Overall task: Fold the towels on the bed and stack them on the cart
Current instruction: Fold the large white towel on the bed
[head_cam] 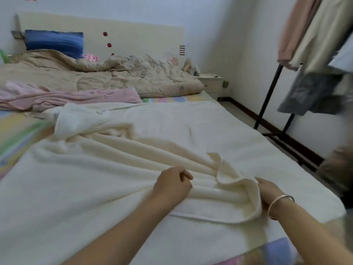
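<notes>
A large cream towel point(118, 169) lies spread and rumpled across the near half of the bed, with long creases running toward its near right corner. My left hand point(172, 183) grips a bunched ridge of this towel, fingers curled round the cloth. My right hand point(267, 190), a silver bangle on its wrist, holds the turned-up corner fold of the same towel; its fingers are mostly hidden behind the cloth. A pink towel point(68, 98) lies crumpled farther back on the left. No cart is in view.
A beige quilt point(107, 77) and a blue pillow point(54, 42) lie at the headboard end. The striped pastel bedsheet point(17, 134) shows at the left. A black clothes rack point(267, 98) with hanging garments stands right of the bed, a white nightstand point(211, 84) in the corner.
</notes>
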Available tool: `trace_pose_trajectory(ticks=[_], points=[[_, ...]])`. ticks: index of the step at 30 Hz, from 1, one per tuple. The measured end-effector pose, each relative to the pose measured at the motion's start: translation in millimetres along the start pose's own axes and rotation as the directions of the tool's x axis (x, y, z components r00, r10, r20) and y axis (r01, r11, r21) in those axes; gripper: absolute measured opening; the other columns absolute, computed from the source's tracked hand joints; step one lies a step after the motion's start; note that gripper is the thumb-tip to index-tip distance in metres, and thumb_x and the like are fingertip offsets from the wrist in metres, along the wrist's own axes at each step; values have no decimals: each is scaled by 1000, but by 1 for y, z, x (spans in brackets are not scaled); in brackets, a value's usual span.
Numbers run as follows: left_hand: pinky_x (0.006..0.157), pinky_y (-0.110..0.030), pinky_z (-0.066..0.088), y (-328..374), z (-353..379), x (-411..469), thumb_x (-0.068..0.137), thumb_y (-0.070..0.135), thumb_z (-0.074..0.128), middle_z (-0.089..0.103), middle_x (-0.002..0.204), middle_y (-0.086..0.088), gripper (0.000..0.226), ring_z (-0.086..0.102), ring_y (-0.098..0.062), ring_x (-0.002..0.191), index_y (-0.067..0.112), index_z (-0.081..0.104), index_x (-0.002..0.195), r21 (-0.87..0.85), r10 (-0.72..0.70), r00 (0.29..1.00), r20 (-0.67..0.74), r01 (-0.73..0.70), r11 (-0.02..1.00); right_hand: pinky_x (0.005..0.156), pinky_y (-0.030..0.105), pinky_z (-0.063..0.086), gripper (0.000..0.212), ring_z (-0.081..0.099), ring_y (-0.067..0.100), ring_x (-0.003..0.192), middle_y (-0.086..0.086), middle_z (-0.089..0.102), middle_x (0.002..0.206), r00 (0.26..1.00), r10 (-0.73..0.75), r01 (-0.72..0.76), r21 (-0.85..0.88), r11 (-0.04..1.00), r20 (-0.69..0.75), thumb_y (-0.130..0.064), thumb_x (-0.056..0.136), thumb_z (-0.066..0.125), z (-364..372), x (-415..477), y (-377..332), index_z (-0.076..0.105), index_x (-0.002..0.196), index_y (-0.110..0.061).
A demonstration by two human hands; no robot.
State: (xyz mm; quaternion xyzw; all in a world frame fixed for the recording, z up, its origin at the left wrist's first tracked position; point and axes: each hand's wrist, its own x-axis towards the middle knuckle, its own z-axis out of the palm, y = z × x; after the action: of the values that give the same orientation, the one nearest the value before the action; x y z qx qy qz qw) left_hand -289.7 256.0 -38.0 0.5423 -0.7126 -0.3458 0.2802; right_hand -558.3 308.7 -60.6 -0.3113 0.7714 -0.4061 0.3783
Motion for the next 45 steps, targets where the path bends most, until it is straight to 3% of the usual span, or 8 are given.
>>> trace_pose_trajectory(ticks=[5, 9, 13, 16, 20, 26, 38, 45], points=[[74, -28, 47, 33, 45, 16, 88, 40, 51, 68, 92, 15, 17, 61, -12, 91, 31, 64, 94, 426, 157, 985, -70, -113, 898, 93, 39, 49, 51, 61, 29, 106, 12, 60, 120, 998, -62, 63, -64, 996, 24, -19, 80, 76, -6, 26, -2, 55, 125, -9], [70, -28, 46, 30, 53, 17, 87, 36, 52, 66, 88, 14, 14, 61, -13, 89, 29, 64, 91, 478, 131, 990, -51, -91, 873, 86, 37, 48, 22, 57, 20, 100, -2, 54, 107, 854, -507, 444, -342, 828, -116, -27, 86, 63, 8, 1, -25, 55, 106, -27], [74, -28, 49, 24, 51, 11, 87, 33, 57, 64, 84, 15, 10, 61, -9, 87, 30, 65, 90, 455, 115, 991, -66, -72, 888, 82, 31, 46, 56, 49, 10, 103, -12, 53, 105, 782, -538, 615, -535, 580, 315, -74, 70, 59, 27, -29, -38, 54, 109, -33], [78, -32, 51, 14, 55, 2, 88, 34, 59, 65, 86, 16, 6, 62, -8, 87, 31, 64, 87, 394, 111, 989, -99, -63, 917, 88, 32, 43, 65, 43, 17, 117, -7, 48, 122, 762, -415, 635, -701, 325, 497, -67, 72, 63, 34, -27, -27, 47, 124, -30], [72, -29, 47, 3, 63, -9, 86, 62, 45, 62, 87, 17, 34, 58, -5, 86, 34, 62, 91, 470, 243, 967, -79, -179, 864, 69, 30, 42, 21, 58, 19, 89, -1, 64, 92, 774, -481, 631, -562, 535, 411, -44, 87, 59, 17, -5, -21, 65, 85, -24], [63, -31, 39, 25, 74, 3, 81, 66, 33, 61, 76, 7, 40, 58, -15, 77, 30, 50, 81, 612, 216, 960, 176, -279, 740, 60, 33, 44, 37, 48, 25, 65, 11, 47, 66, 930, -358, 359, 3, 933, -88, -25, 96, 54, -58, 43, 1, 48, 64, -9], [67, -16, 41, 115, 140, -3, 90, 40, 61, 59, 73, 16, 22, 52, -2, 67, 20, 70, 94, 356, -116, 621, 775, -278, 892, 81, 45, 52, 20, 60, 32, 85, 14, 66, 91, 943, 31, 1, 96, 995, -332, -7, 89, 50, -177, 62, 90, 63, 79, -19], [76, -28, 51, 138, 133, 69, 88, 29, 59, 70, 83, 11, 17, 65, -15, 86, 30, 68, 74, 378, 112, 985, 129, -153, 913, 79, 36, 51, 20, 61, 23, 87, -2, 65, 92, 984, -141, 90, -373, 923, -110, -15, 84, 50, -181, 56, 49, 63, 91, -28]])
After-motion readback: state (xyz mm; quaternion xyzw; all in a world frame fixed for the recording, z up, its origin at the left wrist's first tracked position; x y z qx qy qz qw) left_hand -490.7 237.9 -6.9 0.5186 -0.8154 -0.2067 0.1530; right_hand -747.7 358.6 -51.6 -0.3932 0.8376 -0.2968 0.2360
